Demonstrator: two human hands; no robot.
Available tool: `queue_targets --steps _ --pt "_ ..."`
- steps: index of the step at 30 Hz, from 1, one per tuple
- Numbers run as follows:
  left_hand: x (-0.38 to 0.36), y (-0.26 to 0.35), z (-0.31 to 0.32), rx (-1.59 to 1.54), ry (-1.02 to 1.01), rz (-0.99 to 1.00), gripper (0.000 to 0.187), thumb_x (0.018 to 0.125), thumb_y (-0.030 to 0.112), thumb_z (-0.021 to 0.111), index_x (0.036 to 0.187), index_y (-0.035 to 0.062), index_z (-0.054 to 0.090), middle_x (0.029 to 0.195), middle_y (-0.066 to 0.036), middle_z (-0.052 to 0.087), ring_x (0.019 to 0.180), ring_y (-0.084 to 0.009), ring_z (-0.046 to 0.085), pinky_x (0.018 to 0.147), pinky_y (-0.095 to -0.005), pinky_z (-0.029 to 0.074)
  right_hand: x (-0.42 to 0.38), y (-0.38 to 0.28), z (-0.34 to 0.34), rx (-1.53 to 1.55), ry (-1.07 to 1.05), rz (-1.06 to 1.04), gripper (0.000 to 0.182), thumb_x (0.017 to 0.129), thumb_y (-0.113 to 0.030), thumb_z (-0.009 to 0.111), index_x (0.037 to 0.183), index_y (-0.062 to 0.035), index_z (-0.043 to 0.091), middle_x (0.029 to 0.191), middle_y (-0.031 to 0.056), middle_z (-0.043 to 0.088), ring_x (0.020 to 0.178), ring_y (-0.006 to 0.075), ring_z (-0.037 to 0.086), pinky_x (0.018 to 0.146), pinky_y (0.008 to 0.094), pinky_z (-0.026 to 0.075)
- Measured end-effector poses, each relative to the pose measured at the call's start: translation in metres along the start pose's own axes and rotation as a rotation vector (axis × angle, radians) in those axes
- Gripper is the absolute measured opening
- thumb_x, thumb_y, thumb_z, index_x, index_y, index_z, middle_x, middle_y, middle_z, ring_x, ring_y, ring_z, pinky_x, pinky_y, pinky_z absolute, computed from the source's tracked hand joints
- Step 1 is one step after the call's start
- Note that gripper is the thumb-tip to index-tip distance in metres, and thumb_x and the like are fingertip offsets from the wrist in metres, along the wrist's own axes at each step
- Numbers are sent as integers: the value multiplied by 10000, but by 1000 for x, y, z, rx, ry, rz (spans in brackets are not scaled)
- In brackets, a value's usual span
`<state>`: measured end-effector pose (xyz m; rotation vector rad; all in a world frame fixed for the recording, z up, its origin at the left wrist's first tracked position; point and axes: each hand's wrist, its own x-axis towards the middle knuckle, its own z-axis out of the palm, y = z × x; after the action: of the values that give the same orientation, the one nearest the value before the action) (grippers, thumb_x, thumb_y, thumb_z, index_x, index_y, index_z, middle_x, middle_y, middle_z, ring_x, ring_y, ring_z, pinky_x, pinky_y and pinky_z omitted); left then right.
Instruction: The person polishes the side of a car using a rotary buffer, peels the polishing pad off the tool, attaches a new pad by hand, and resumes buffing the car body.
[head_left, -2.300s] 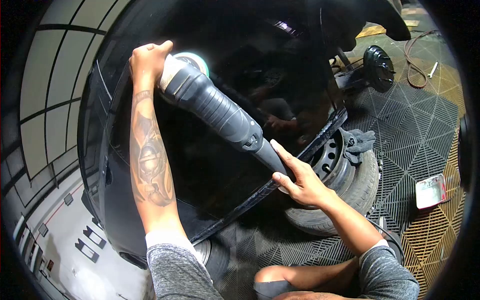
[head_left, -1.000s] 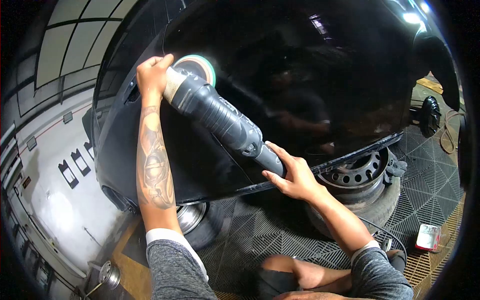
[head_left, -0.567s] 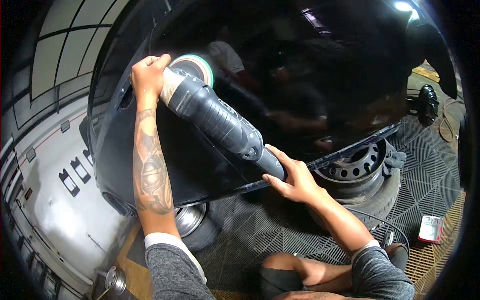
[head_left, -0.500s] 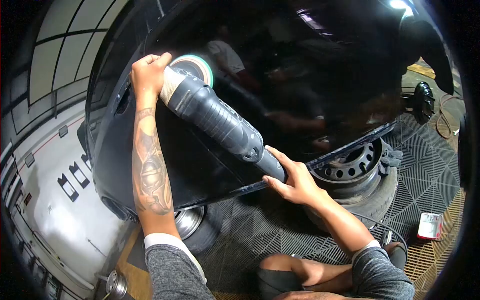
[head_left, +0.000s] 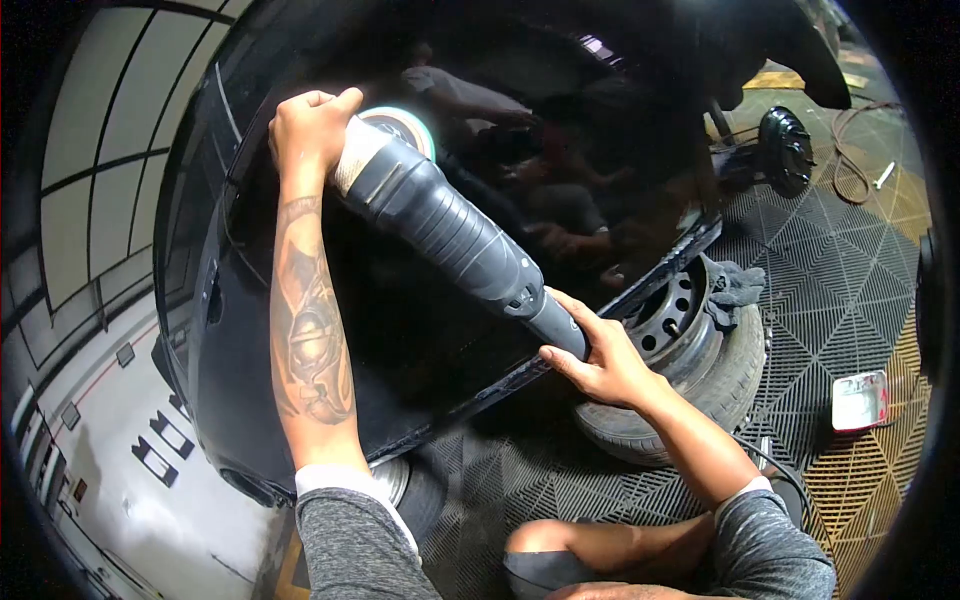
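Observation:
A black polisher (head_left: 460,235) slants across the view, its round green-edged pad (head_left: 425,135) against the glossy black car body panel (head_left: 590,120). My left hand (head_left: 312,138) is closed around the front end of the polisher, by a light-coloured woven cover (head_left: 358,155); part of that grip is hidden. Lower right, my right hand (head_left: 600,362) wraps the rear handle, with the thumb on the near side. Reflections of a person and the arms show in the panel.
Below the panel's lower edge lies a tyre with a steel rim (head_left: 690,400), a dark glove (head_left: 737,290) on it. A bare wheel hub (head_left: 785,150) sticks out at right. A white and red container (head_left: 859,402) stands on the grated floor (head_left: 800,300). A cable (head_left: 780,462) runs near my right elbow.
The view has shifted, so the tyre, hub and panel edge sit further left. Both hands and the polisher appear slightly further right, still in the same grip, the pad still at the panel.

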<state>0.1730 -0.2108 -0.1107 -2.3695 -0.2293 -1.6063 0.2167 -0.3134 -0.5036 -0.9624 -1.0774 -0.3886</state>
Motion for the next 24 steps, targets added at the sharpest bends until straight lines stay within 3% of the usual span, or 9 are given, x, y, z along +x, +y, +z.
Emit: queue_targets --steps 3,5,8,10,14,16,18,21,24 --pt "8 35 18 -29 -28 79 380 724 437 701 854 96 807 946 -164 768 928 -366 725 883 -427 547 -5 1 -26 -5 21 57 704 907 -226 745 1511 -75 417 1137 238 705 967 296 740 811 358 559" --pt "13 63 30 -40 -38 106 380 727 437 699 861 99 808 953 -160 769 929 -362 726 883 -431 548 -6 -3 -41 35 37 134 701 906 -215 749 1510 -77 422 1199 233 688 1047 255 716 865 342 541" --pt "20 98 49 -33 -36 180 383 761 444 686 864 98 814 943 -146 777 916 -344 733 878 -444 556 -4 9 -58 11 122 72 690 907 -205 745 1506 -74 428 1216 227 686 1074 259 707 908 349 531" --pt "28 115 62 -26 -27 229 388 752 477 682 894 140 812 961 -147 767 950 -341 728 888 -410 546 -3 4 -69 52 128 178 669 910 -196 738 1495 -64 440 1271 221 669 1172 268 669 992 361 496" --pt "35 133 81 -44 -10 279 389 749 486 686 887 145 811 943 -145 769 931 -325 736 882 -398 550 -6 15 -75 33 162 156 668 910 -198 739 1490 -52 442 1296 211 661 1197 269 655 1000 366 491" --pt "33 130 78 -55 -19 280 389 762 482 697 880 128 811 948 -142 772 922 -325 736 875 -420 560 -6 17 -74 45 157 194 668 910 -198 739 1489 -48 443 1292 205 664 1190 261 657 999 365 492" --pt "31 119 73 -63 -28 276 392 776 477 708 872 112 810 953 -139 775 914 -325 736 868 -441 570 -5 20 -69 -33 176 43 667 912 -193 738 1492 -54 441 1285 201 667 1191 238 650 995 360 494" --pt "30 88 54 -61 -36 228 394 780 476 696 858 107 810 929 -138 776 917 -326 735 872 -444 569 1 6 -58 37 88 137 670 913 -187 737 1498 -63 435 1267 203 675 1156 237 666 971 358 508" --pt "28 50 35 -30 36 168 364 743 465 686 857 143 809 921 -144 768 907 -326 737 871 -399 552 8 -1 -41 56 25 129 674 913 -184 737 1504 -76 432 1255 204 682 1092 236 694 926 359 527"
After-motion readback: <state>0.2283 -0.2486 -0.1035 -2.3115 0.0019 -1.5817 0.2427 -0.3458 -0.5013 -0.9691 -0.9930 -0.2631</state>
